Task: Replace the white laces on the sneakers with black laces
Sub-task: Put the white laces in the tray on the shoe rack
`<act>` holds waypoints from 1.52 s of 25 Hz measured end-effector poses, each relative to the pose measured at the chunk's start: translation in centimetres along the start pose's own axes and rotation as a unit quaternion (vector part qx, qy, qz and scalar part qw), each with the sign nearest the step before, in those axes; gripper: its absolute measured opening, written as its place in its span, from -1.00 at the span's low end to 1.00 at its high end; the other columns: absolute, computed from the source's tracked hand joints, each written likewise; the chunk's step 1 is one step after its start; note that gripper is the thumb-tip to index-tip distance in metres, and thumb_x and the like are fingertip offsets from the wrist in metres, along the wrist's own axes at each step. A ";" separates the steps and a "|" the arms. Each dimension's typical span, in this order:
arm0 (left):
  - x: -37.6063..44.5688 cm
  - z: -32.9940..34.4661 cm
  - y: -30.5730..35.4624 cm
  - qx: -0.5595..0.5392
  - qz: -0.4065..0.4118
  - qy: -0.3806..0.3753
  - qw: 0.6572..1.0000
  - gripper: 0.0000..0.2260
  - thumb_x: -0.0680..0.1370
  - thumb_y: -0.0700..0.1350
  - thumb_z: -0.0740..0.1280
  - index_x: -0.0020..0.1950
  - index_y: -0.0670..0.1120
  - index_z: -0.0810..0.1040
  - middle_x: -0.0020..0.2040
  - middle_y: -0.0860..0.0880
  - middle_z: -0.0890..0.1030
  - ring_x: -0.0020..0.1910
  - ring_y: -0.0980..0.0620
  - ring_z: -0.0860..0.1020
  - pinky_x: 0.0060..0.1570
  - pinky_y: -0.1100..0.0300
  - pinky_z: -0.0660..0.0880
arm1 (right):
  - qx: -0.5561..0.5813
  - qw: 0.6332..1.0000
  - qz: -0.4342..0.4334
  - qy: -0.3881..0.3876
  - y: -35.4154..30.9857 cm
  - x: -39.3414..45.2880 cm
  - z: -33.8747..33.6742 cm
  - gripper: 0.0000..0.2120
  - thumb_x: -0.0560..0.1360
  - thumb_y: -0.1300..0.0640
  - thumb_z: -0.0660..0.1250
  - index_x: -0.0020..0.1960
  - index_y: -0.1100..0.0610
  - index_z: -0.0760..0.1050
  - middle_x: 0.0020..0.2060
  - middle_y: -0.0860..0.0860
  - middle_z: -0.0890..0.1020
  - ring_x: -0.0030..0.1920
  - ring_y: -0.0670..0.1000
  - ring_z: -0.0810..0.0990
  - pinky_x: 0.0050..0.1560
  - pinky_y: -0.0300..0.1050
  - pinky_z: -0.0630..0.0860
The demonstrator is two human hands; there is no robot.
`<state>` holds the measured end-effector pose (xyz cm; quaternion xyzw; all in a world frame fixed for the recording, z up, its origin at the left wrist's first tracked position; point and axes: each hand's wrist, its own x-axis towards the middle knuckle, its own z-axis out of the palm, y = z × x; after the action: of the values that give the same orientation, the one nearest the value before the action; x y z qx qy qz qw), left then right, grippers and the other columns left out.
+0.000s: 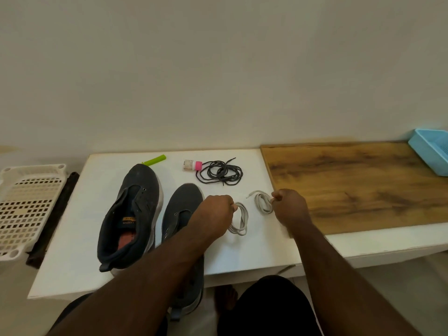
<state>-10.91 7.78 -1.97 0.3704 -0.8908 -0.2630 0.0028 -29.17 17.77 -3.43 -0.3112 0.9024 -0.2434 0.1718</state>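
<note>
Two coiled white laces (242,218), each pinched by curled fingers (233,206).

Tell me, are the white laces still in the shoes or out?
Out. Both white laces lie coiled on the table beside the shoes, whose eyelets look bare.

Two hands (213,214) (289,208) pinching coiled white laces (240,220) beside sneakers (135,214).

Colour rundown: both sneakers (135,209) are dark navy with pale grey soles, and the bigger-looking one has a reddish insole and an orange tag inside. Black laces (219,172), off-white laces (240,219). White surface (72,238), with a brown wood-grain board (358,180). Lime green tube (155,160), little bottle (192,165) with a hot pink cap, light blue basket (431,151), and a cream perforated tray (26,204).
</note>
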 end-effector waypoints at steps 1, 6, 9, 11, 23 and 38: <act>0.8 0.6 0.0 0.004 -0.006 -0.011 1.000 -0.71 0.68 0.02 0.16 -0.04 -0.12 0.55 -0.15 -0.07 0.63 -0.13 -0.06 0.56 -0.13 0.06 0.46 | -0.049 0.999 -0.013 -0.010 0.4 1.3 0.5 -0.69 0.58 0.19 0.33 0.30 0.19 0.57 0.21 0.10 0.65 0.24 0.11 0.59 0.27 -0.09 0.45; 3.1 2.0 -0.5 0.010 -0.020 -0.034 0.999 -0.71 0.69 0.01 0.15 0.03 -0.15 0.56 -0.06 -0.11 0.65 -0.05 -0.09 0.57 -0.14 0.09 0.41 | -0.226 0.968 -0.091 -0.057 0.0 4.8 3.1 -0.79 0.60 0.20 0.24 0.20 0.21 0.53 0.16 0.12 0.61 0.18 0.10 0.57 0.15 -0.13 0.45; 3.7 2.3 -0.6 0.003 -0.028 -0.043 0.999 -0.71 0.69 0.00 0.15 0.03 -0.15 0.55 -0.04 -0.12 0.64 -0.03 -0.11 0.57 -0.15 0.11 0.37 | -0.255 0.963 -0.056 -0.070 -0.6 5.3 3.8 -0.82 0.59 0.24 0.22 0.14 0.22 0.53 0.11 0.12 0.60 0.15 0.12 0.59 0.11 -0.10 0.49; 3.7 2.4 -0.7 0.000 -0.031 -0.045 0.998 -0.71 0.69 0.00 0.15 0.02 -0.15 0.55 -0.04 -0.13 0.64 -0.02 -0.12 0.57 -0.16 0.12 0.35 | -0.249 0.966 -0.028 -0.065 -0.8 5.3 4.0 -0.84 0.54 0.26 0.27 0.08 0.21 0.55 0.06 0.11 0.63 0.11 0.12 0.62 0.06 -0.08 0.53; 0.4 -2.5 -0.7 0.001 -0.030 0.041 0.999 -0.72 0.69 -0.01 0.15 -0.05 -0.15 0.53 -0.18 -0.04 0.57 -0.17 -0.02 0.51 -0.19 0.15 0.31 | -0.132 0.987 -0.093 0.022 -5.4 1.4 1.6 -0.81 0.54 0.16 0.25 0.03 0.10 0.63 -0.15 0.04 0.68 -0.16 0.08 0.61 -0.23 -0.13 0.44; -13.7 -14.0 -21.2 -0.141 -0.233 0.235 0.933 -0.73 0.63 -0.01 0.24 -0.10 -0.12 0.62 -0.20 -0.06 0.67 -0.16 -0.05 0.62 -0.08 0.06 0.51 | -0.011 0.961 -0.266 -0.077 -30.2 -8.3 11.9 -0.87 0.48 0.17 0.32 -0.15 0.02 0.63 -0.22 -0.04 0.69 -0.14 0.03 0.63 -0.09 -0.09 0.53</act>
<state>15.75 -2.10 2.71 0.6144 -0.7073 -0.2846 0.2032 -3.04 -1.64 4.59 -0.5600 0.7735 -0.2459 0.1663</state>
